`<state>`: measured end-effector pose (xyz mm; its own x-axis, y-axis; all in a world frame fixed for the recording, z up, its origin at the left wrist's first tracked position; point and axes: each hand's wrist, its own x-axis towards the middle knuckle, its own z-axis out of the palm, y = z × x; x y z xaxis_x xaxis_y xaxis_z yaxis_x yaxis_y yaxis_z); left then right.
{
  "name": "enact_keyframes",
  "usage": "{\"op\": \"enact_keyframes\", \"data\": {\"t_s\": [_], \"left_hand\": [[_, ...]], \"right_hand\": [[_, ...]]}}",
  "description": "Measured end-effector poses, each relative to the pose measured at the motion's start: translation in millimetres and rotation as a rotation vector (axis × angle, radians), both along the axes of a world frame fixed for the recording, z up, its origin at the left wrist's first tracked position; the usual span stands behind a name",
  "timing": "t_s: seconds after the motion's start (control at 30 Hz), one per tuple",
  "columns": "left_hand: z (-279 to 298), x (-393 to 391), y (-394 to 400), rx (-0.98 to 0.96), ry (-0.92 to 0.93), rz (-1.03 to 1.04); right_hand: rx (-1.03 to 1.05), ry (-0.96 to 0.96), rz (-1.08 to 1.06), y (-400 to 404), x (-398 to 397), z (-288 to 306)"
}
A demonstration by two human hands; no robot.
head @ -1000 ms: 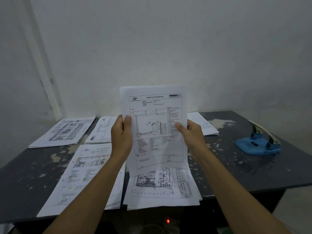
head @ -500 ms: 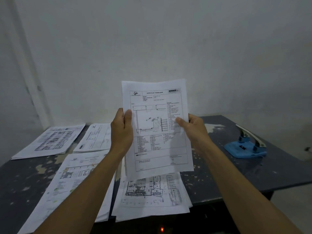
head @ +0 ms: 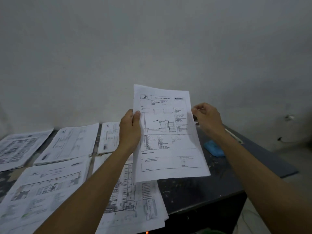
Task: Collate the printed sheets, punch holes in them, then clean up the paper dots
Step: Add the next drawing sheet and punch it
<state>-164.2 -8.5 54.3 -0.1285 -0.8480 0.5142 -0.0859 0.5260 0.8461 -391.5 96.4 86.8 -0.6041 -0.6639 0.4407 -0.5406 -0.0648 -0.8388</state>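
The left hand [head: 130, 129] grips the left edge of the held sheet [head: 167, 132], thumb on the printed face and fingers curled behind it. The right hand [head: 208, 119] pinches the sheet's right edge near its upper half, fingers curled; more paper edges show just behind that edge, so the hold may take in more than one sheet, though the count cannot be told. The held sheet stands nearly upright above the counter [head: 211, 183], tilted slightly clockwise, and bears a header, a line drawing and text columns. Directly below the held sheet, a stack of printed floor plans [head: 138, 203] lies flat at the counter's near edge, overhanging it. To the left of the held sheet, beyond the left forearm, lies a second near stack [head: 42, 191]. Farther back on that side, three more piles sit along the wall: a far-left pile [head: 20, 147], a middle pile [head: 70, 142] and a narrow pile [head: 109, 137] nearest the held sheet. To the right of the held sheet, a blue hole punch [head: 214, 149] rests on the counter, partly hidden by the right forearm. The counter surface is dark with pale worn patches.
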Motion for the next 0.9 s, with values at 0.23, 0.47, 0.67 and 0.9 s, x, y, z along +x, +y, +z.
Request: {"op": "enact_keyframes", "data": {"t_s": [0.23,0.47,0.67,0.9], "left_hand": [[-25.6,-64.0,-5.3,0.116,-0.082,0.002],[-58.0,-121.2,-12.1,0.198,-0.242,0.042],[-76.8,-164.2,-14.3,0.317,-0.308,0.032],[-83.3,-197.1,-11.1,0.446,-0.333,0.018]], "right_hand": [[0.105,0.291,-0.224,-2.5,-86.7,-11.9],[0.466,0.127,-0.082,-11.3,-138.2,-37.4],[0.665,0.054,0.021,-11.3,-148.6,-39.3],[0.647,-0.092,0.059,-10.4,-162.7,-46.2]]}}
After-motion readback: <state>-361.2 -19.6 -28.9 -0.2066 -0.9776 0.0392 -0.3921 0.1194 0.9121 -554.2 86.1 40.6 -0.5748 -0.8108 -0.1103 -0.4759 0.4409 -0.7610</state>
